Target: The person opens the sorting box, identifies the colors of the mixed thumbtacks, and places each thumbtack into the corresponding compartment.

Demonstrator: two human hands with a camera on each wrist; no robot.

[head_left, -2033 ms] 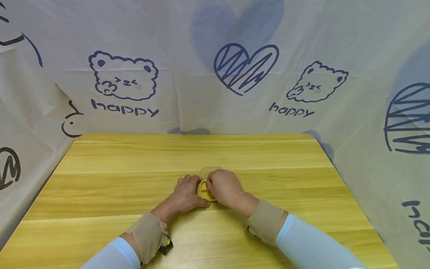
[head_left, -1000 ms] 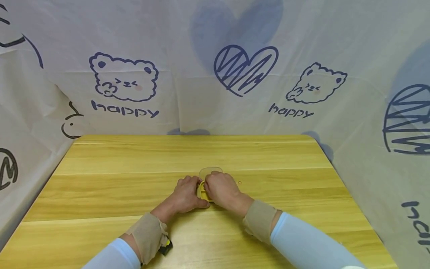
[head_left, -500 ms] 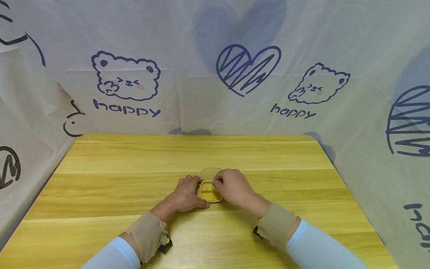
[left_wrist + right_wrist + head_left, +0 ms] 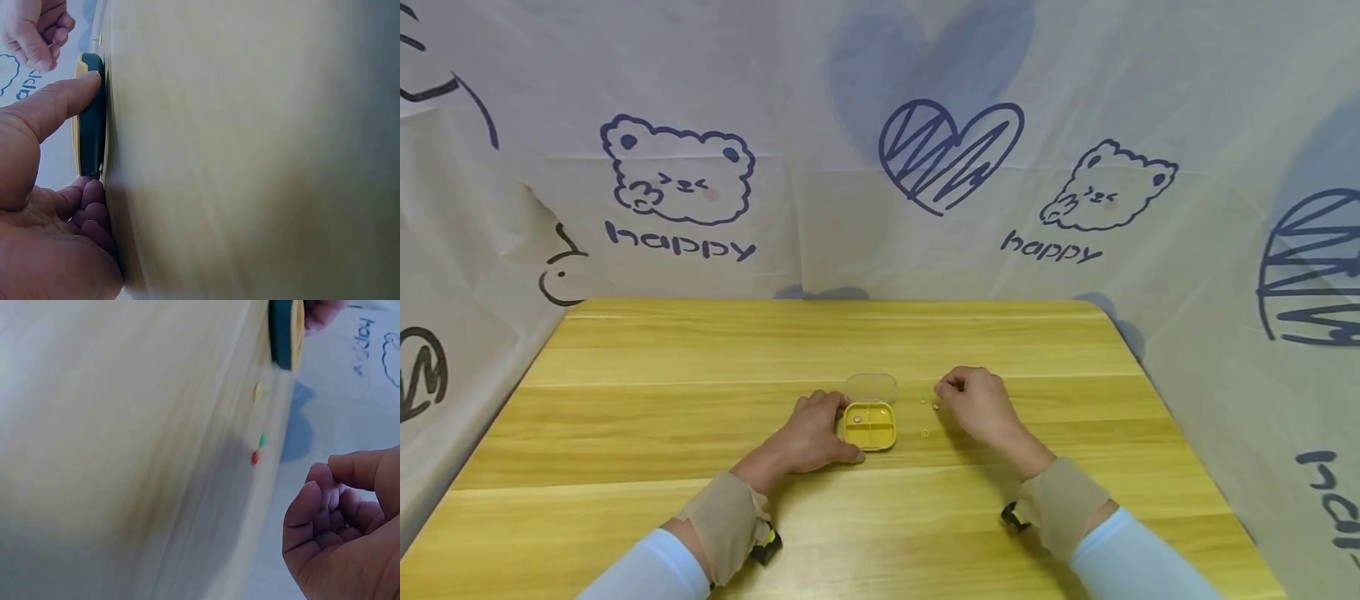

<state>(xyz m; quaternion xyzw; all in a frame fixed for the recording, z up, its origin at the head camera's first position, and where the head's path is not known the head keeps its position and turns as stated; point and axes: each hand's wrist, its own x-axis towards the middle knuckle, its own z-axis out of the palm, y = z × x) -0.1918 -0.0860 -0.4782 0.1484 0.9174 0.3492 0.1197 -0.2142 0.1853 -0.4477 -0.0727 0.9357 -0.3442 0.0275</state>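
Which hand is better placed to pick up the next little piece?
Probably the right hand: it is nearer the red piece, green piece and yellow piece, and appears to hold nothing. The left hand grips the yellow box.

Yellow box (lid open), left hand holding

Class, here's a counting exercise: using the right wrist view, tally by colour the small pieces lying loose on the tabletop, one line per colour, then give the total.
Red piece: 1
Green piece: 1
Yellow piece: 1
Total: 3
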